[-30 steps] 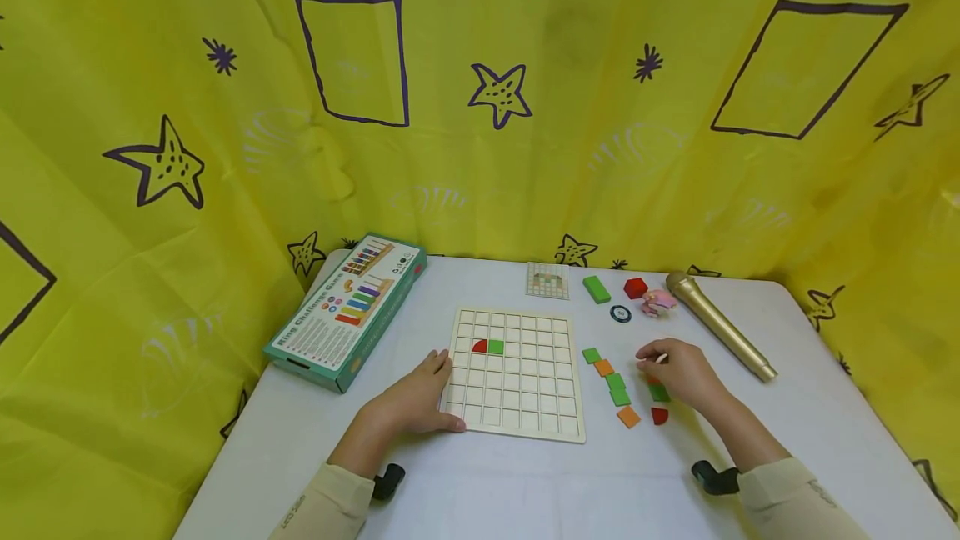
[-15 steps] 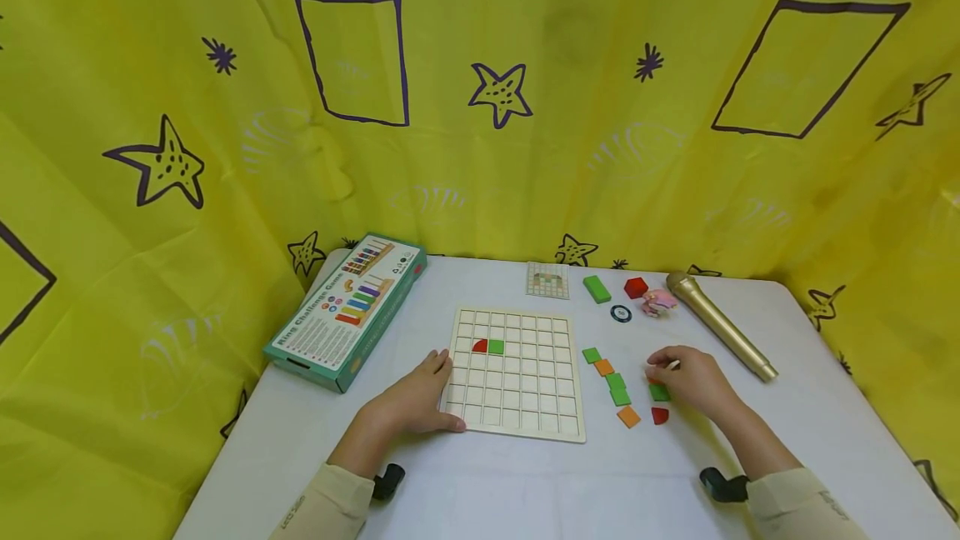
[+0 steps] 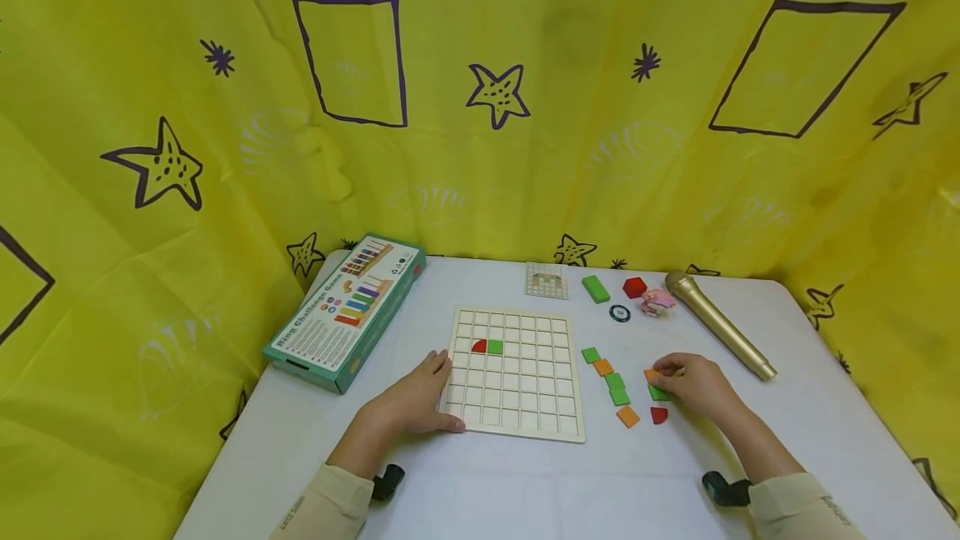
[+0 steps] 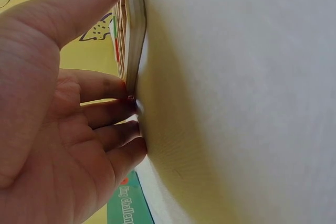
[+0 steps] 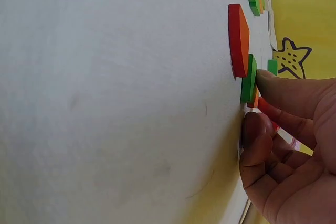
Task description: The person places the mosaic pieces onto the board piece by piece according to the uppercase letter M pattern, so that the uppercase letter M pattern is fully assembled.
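My left hand point(image 3: 415, 398) lies at the lower left corner of a pale gridded board point(image 3: 528, 400), fingers along its side and thumb at the near edge. In the left wrist view its fingers reach the board's rim point(image 4: 135, 35). A red quarter-round tile point(image 3: 479, 347) and a green square tile point(image 3: 495, 347) sit side by side in the grid. My right hand point(image 3: 696, 382) pinches an orange tile point(image 3: 651, 375) with thumb and index fingertips. Right beside it lies a green tile point(image 5: 248, 80), partly covered by the thumb in the right wrist view. A red rounded tile point(image 5: 239, 40) lies nearer.
Between board and right hand runs a slanted row of green and orange tiles point(image 3: 615, 381). Behind are a pattern card point(image 3: 547, 280), green block point(image 3: 596, 289), round chip point(image 3: 620, 313), red block point(image 3: 634, 287), pink figure point(image 3: 657, 302) and gold microphone point(image 3: 722, 326). A game box point(image 3: 347, 311) stands left.
My right hand has shifted slightly right and down over the tiles, and more of the orange tile now shows at its fingertips. The left hand and board stay put.
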The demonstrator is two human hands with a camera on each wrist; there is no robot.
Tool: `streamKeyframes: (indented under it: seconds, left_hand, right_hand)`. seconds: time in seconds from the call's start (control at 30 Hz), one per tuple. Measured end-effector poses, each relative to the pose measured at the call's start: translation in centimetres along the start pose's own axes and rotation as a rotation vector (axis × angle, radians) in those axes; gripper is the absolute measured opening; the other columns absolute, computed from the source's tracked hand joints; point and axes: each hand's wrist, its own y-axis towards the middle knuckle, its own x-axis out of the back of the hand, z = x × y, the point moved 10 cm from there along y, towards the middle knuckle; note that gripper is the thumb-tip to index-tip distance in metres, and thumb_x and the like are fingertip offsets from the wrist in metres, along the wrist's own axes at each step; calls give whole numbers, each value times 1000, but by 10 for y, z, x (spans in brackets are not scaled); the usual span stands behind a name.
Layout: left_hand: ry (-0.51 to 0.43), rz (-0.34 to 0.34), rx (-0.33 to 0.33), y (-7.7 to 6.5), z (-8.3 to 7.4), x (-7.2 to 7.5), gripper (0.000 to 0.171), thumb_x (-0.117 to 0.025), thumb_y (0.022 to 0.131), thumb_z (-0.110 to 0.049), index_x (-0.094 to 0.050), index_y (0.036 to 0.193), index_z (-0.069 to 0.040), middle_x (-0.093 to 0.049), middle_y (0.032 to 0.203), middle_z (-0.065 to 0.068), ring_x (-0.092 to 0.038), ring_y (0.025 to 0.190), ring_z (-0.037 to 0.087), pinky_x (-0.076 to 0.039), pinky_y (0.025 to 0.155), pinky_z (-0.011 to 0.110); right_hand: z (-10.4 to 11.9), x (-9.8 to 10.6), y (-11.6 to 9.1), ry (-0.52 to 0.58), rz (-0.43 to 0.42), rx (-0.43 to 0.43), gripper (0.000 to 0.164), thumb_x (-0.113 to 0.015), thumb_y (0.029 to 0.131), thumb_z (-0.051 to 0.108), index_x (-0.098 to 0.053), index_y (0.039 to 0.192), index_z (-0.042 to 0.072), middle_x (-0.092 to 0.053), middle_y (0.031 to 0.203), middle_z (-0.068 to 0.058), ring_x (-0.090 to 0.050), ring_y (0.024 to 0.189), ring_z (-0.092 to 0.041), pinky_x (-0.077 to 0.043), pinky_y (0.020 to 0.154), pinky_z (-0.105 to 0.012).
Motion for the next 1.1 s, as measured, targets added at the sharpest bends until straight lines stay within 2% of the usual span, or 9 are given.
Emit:
streamKeyframes:
  seconds: [0.17, 0.47, 0.87, 1.1]
  left_hand:
    - [6, 0, 1, 2, 2, -2, 112, -82, 76, -57, -29, 157, 1, -21, 165, 15, -15, 153, 33, -26, 119, 47]
    - [0, -1, -1, 1, 2, -1, 112, -82, 77, -56, -29, 156, 2, -21, 165, 15, -14, 153, 33, -25, 119, 48]
    - [-7, -3, 2, 1, 2, -2, 112, -83, 76, -56, -29, 156, 1, -21, 165, 15, -15, 153, 33, -26, 119, 48]
    - [4, -5, -1, 1, 2, -2, 112, -82, 76, -56, -29, 156, 1, -22, 165, 15, -15, 153, 33, -26, 119, 47]
  right_hand:
    - [-3, -1, 3, 5, 17, -8, 31, -77, 90, 21, -70, 109, -3, -67, 93, -7, -55, 87, -26, -47, 74, -37]
    - [-2, -7, 8, 39, 84, -75, 26, -77, 89, 14, -66, 104, -4, -62, 92, -10, -54, 85, -25, -50, 72, -34]
    - [2, -7, 13, 22, 119, -28, 20, -75, 90, 12, -67, 100, -2, -63, 91, -9, -56, 85, -25, -49, 73, -35]
    - [3, -6, 14, 37, 113, -25, 25, -78, 87, 9, -65, 104, -4, -61, 91, -9, -54, 85, -25, -49, 75, -36]
